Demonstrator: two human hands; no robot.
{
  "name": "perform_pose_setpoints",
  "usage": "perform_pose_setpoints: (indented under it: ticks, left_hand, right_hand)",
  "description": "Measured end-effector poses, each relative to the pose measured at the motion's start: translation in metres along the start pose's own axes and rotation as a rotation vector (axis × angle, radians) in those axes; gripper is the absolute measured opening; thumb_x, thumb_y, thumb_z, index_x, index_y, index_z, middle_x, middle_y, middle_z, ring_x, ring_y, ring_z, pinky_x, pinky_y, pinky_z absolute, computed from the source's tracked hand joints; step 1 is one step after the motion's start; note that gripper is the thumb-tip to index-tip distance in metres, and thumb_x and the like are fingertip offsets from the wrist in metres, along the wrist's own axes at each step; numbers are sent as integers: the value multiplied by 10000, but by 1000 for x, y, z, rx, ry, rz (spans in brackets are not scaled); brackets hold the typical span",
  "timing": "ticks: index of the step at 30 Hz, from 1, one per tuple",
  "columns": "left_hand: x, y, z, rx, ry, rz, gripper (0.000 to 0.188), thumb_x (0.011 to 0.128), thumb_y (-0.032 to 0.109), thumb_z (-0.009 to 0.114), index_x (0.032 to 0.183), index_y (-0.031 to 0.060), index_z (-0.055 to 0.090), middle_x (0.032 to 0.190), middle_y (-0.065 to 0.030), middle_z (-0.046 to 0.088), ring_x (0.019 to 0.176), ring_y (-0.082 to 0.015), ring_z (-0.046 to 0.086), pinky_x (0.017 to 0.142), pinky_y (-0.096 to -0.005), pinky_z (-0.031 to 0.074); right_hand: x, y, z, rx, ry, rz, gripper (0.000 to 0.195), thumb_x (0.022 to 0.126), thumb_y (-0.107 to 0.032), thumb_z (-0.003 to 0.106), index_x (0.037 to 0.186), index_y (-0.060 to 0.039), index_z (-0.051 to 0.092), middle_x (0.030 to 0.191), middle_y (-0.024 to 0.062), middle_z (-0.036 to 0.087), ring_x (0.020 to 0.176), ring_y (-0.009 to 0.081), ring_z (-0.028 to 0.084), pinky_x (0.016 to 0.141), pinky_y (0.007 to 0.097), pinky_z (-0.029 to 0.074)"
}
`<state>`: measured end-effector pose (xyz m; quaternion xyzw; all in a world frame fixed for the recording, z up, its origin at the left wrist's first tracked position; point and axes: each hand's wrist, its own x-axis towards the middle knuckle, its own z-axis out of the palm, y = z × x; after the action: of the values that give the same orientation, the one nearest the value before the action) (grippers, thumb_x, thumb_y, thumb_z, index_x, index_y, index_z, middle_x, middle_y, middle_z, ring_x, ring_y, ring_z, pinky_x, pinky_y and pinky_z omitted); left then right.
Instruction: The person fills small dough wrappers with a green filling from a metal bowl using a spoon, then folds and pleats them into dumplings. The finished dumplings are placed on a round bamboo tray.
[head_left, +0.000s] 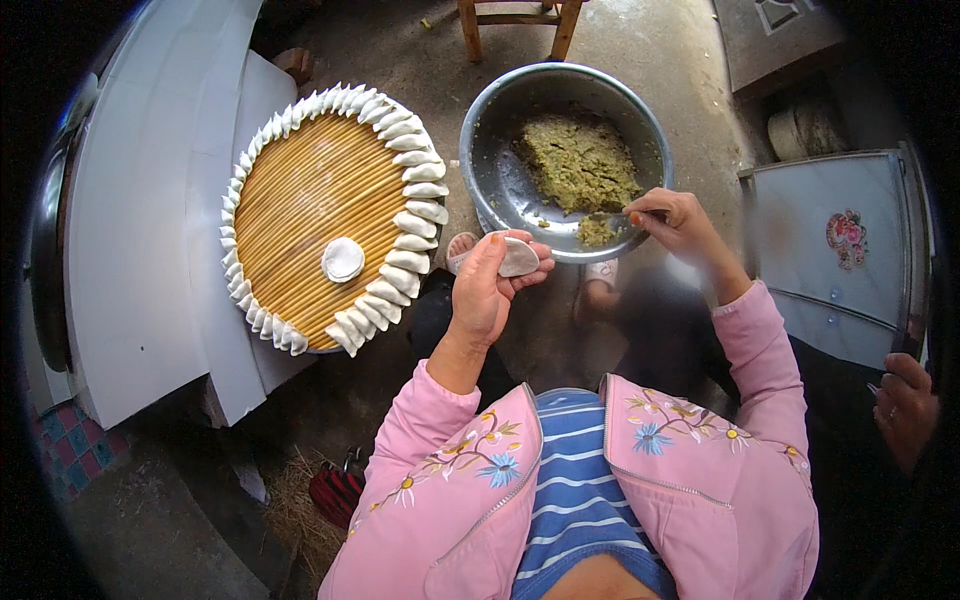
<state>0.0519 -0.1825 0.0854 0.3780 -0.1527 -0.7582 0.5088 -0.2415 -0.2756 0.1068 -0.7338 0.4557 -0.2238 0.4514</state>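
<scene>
A round white dough wrapper (519, 258) lies across the fingers of my left hand (484, 289), with my thumb at its edge. My right hand (671, 221) grips a utensil, likely a spoon, mostly hidden by my fingers; its tip is down among the filling. The metal basin (517, 180) before me holds a mound of greenish chopped filling (581, 161), and a small clump (596, 230) sits near its front wall. To the left, dumplings (411, 223) ring the edge of a round slatted tray (315, 195). A small stack of wrappers (343, 259) rests on that tray.
White panelled furniture (157, 187) stands left of the tray. A wooden stool (517, 19) is beyond the basin. At right are a light cabinet (825, 232) with a flower decal and another person's hand (904, 405). My feet in sandals show under the basin.
</scene>
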Motion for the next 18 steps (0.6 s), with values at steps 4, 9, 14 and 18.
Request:
perform_pose_setpoints:
  ticks: [4,9,14,18]
  left_hand:
    - [0,0,1,3,-4,2,391,1051,313,387,1187,-18,545,1057,-221,675,933,-296,687,824,-370,563]
    - [2,0,1,8,6,-3,394,1052,318,386,1187,-17,542,1052,-223,676,926,-296,688,817,-369,564]
    - [3,-1,4,4,-8,-8,394,1053,321,384,1186,-16,541,1053,-222,676,923,-295,688,815,-370,565]
    - [3,-1,1,12,10,-3,396,1055,322,374,1179,-16,540,1053,-225,674,924,-295,688,815,-368,565]
  right_hand:
    - [-6,0,-2,-76,-57,-57,97,842,-2,680,936,8,701,830,136,671,756,241,664,680,316,530]
    - [1,-20,-6,-73,-81,-57,105,837,10,674,936,-2,705,808,127,659,755,249,657,673,325,524]
    - [-3,-6,-1,5,-120,-46,110,844,9,672,950,11,700,831,119,686,744,192,664,670,307,523]
    - [-3,-16,-1,83,-141,79,109,878,-21,656,966,35,690,828,102,702,737,142,657,671,285,529]
